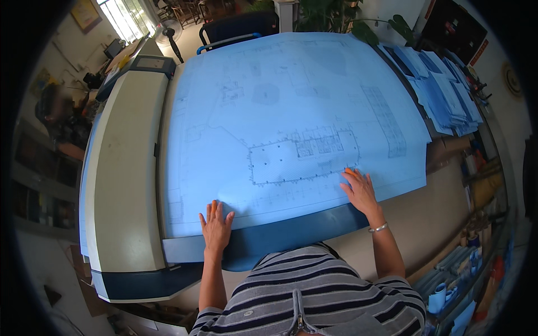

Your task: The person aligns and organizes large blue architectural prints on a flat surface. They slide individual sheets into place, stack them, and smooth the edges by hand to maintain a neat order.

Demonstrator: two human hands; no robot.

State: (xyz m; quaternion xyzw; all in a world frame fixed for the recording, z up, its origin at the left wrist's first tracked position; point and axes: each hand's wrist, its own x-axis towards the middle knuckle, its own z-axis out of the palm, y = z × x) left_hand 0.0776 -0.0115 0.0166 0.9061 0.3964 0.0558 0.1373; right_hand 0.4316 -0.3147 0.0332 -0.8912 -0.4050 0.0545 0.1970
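A large bluish sheet with a printed line plan [269,120] spreads over the machine's flat bed. My left hand [216,228] lies on the sheet near its front edge at the left, fingers stretched out. Farther right, my right hand [360,190] rests on the paper beside the lower corner of the drawn outline, its fingers spread. One finger of each hand wears an orange cover, and a silver bangle [378,228] circles my right wrist. Neither hand grips anything; both seem to press lightly on the paper.
A long beige machine housing [126,173] with dark blue ends borders the sheet at left. Folded blue sheets [443,84] are stacked at the far right. A blue front rail [297,232] runs before me. Another person [59,120] is at far left; a dark chair [241,28] stands behind.
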